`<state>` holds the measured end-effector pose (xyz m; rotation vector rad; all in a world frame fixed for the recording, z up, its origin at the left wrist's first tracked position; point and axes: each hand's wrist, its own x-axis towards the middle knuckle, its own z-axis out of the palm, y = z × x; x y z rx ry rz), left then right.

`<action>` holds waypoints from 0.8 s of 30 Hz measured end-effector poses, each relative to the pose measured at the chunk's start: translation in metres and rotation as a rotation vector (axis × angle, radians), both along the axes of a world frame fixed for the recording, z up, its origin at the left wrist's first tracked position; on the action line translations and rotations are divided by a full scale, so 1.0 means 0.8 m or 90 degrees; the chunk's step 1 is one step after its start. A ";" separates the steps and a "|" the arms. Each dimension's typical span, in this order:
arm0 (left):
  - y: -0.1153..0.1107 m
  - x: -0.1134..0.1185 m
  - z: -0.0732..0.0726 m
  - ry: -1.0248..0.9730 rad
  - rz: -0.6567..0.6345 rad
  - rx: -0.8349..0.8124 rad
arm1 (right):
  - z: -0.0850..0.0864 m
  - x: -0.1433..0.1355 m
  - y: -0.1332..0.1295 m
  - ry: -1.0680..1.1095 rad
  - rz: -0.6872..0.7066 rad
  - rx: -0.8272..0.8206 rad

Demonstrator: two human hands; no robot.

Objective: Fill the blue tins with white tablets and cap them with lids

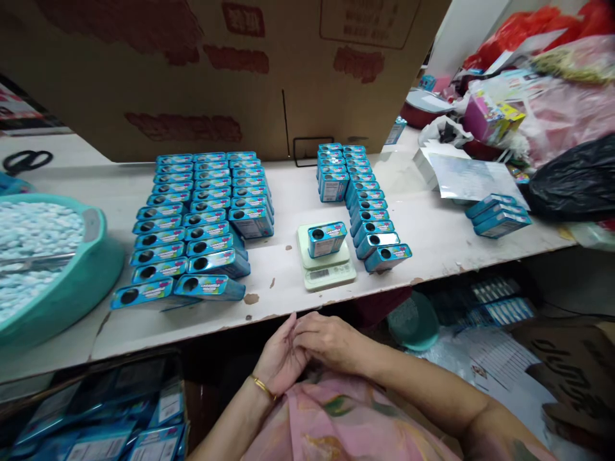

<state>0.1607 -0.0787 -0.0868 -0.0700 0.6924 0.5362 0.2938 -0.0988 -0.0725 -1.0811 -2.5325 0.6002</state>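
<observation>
Lower centre of frame: right hand's fingers curled against left hand; how far either was open, couldn't tell. Blue box sat on scale, mid-frame, on worktop.

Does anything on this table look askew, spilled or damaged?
The tabletop looks chipped, with brown patches near the front edge. In the left group, the nearest blue containers sit askew, fanned out of line. I see no spill.

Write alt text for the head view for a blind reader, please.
The left hand and right hand touch before a white table, where a blue container stands on a scale between rows of similar containers; a teal basin sits left.
</observation>
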 end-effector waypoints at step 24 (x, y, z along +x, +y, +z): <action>-0.004 -0.006 -0.014 0.022 0.054 -0.002 | 0.053 0.012 0.037 0.051 -0.054 0.166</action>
